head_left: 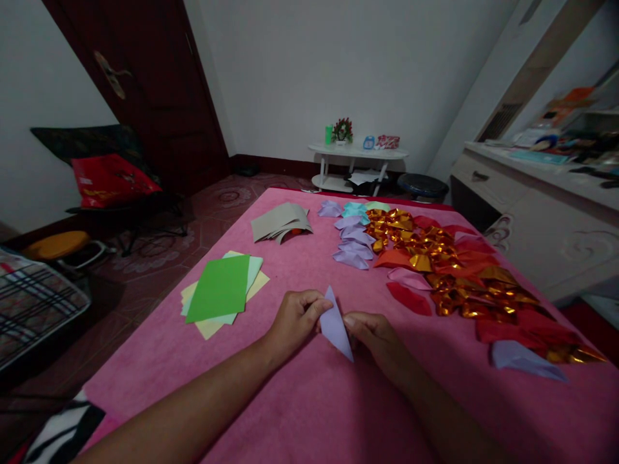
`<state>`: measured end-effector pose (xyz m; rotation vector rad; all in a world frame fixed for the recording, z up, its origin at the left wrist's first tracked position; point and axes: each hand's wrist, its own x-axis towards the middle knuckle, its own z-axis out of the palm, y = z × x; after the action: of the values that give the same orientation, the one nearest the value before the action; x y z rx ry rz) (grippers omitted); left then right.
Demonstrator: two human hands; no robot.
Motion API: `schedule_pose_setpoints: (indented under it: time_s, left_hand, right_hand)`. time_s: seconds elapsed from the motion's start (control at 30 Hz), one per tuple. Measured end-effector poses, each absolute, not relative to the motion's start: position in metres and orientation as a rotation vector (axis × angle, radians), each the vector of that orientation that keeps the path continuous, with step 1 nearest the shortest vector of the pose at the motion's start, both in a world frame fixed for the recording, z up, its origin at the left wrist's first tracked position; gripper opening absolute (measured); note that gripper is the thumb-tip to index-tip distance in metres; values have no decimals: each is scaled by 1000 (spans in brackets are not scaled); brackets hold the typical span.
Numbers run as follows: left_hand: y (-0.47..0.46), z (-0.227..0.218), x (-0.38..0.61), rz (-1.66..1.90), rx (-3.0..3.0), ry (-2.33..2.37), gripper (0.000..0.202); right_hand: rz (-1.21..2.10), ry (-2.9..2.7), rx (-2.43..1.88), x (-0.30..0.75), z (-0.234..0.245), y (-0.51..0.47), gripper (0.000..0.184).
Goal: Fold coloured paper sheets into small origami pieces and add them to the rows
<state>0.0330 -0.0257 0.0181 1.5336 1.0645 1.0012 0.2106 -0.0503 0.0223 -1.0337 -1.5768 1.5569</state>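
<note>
A pink cloth covers the table [300,399]. Near its middle, a folded lavender paper piece [335,324] with pointed ends is pinched from both sides. My left hand [294,317] grips its left edge with curled fingers. My right hand [376,336] holds its right edge, fingers closed. To the left lies a stack of flat paper sheets with a green one [220,287] on top. At the right, many finished folded pieces lie in rows: lavender ones [353,243], gold foil ones [435,258] and red ones [410,298].
A pile of grey paper [281,222] lies at the table's far side. One lavender piece [525,358] rests alone at the right. Beyond stand a white side table [358,161], a dark door [145,84], a chair with a red cushion [111,177] and a white cabinet [541,219].
</note>
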Motion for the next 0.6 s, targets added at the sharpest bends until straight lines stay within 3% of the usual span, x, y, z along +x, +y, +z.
schedule_pose_setpoints:
  time_s: [0.6]
  left_hand:
    - [-26,17,33,1022,1512,1084,35]
  right_hand:
    - [1523,-1599,-1030,212,22,-51,42]
